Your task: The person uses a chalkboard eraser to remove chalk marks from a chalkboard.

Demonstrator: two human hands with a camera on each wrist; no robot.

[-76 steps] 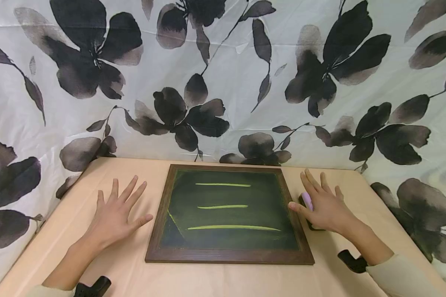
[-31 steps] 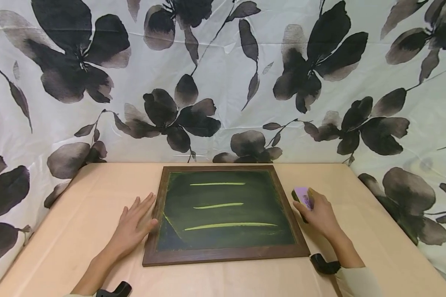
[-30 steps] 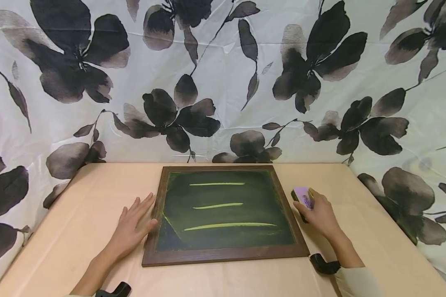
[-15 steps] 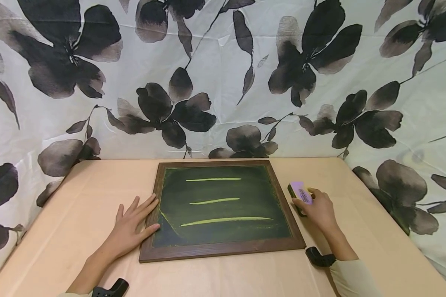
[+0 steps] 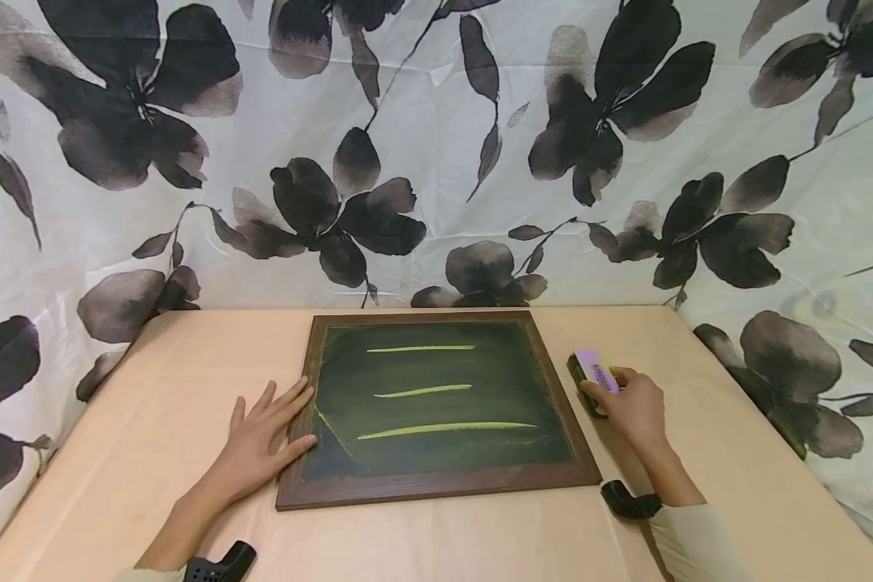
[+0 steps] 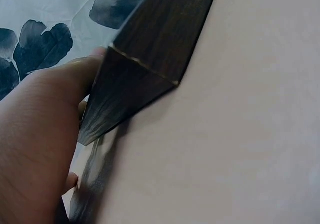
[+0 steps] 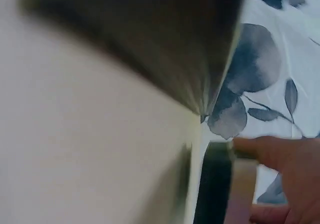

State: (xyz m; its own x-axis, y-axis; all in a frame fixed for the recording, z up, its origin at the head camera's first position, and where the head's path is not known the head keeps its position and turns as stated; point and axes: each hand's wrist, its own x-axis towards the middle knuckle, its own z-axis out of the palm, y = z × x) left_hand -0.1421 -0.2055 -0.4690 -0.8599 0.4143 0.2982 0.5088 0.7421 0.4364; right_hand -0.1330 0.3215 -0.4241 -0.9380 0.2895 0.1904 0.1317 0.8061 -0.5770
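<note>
A green chalkboard (image 5: pixel 444 457) in a brown wooden frame lies flat, bearing three yellow chalk lines and a fainter slanted streak at lower left. My left hand (image 5: pixel 255 449) rests fingers-out on the frame's left side, fingertips and thumb tip over the wood; the frame's corner (image 6: pixel 145 54) looms large in the left wrist view. Just right of the board, my right hand (image 5: pixel 634 411) pinches a chalkboard eraser (image 5: pixel 596 370) with a purple top and dark felt underside. The eraser's side (image 7: pixel 215 184) also shows in the right wrist view. Whether it touches the table, I cannot tell.
The board lies on a pale beige table (image 5: pixel 189 364). Behind and beside the table hangs a white cloth (image 5: pixel 473 121) with dark flowers. Black wrist cameras (image 5: pixel 225 562) sit at both wrists, below light sleeves (image 5: pixel 691 537).
Both hands were spread beside the board 2.5 s ago. My left hand has since come onto the frame's left edge. My right hand has taken hold of the eraser and tilted it slightly.
</note>
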